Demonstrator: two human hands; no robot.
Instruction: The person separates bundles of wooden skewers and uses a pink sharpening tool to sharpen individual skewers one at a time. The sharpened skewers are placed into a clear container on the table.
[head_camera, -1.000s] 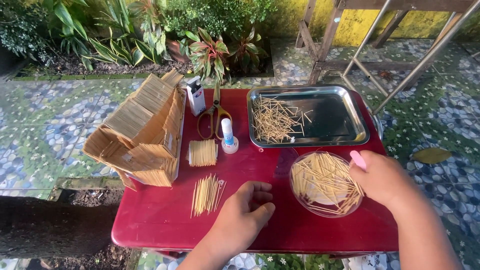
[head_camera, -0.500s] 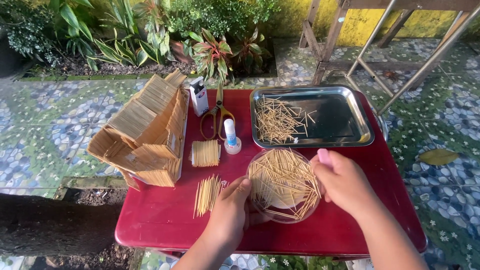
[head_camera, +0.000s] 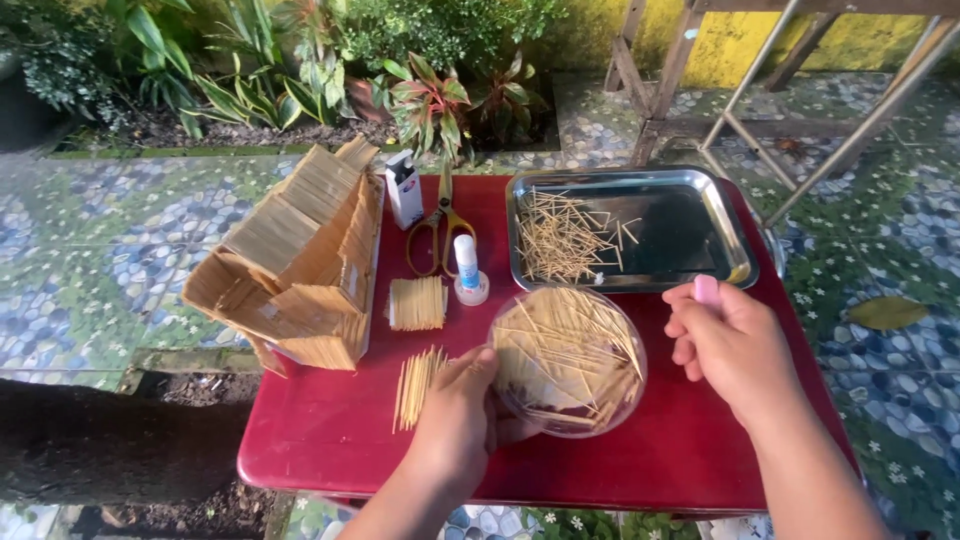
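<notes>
So the left hand (head_camera: 455, 425) has a grip on the near-left edge of a round clear plastic bowl (head_camera: 567, 360), thumb up on the rim, and the bowl sits tipped a bit toward the camera on the glossy dark-red worktop (head_camera: 330, 440), right in the middle front. It's packed with thin pale toothpicks (head_camera: 575, 340) lying every which way. The right hand (head_camera: 730, 345) hangs just right of the bowl, not touching it as far as I can see, fingers loosely curled and holding nothing, pink nail showing on top. Behind the bowl there's a shiny rectangular steel tray (head_camera: 690, 230) with a messy scatter of more sticks in its left half. Left of the bowl, a small loose bundle of sticks (head_camera: 415, 385) lies flat, and behind that a neat flat stick panel (head_camera: 417, 303). A little stick-built house (head_camera: 295, 260) fills the left side, with orange-handled scissors (head_camera: 440, 225) and a small glue bottle (head_camera: 467, 270) near it.
</notes>
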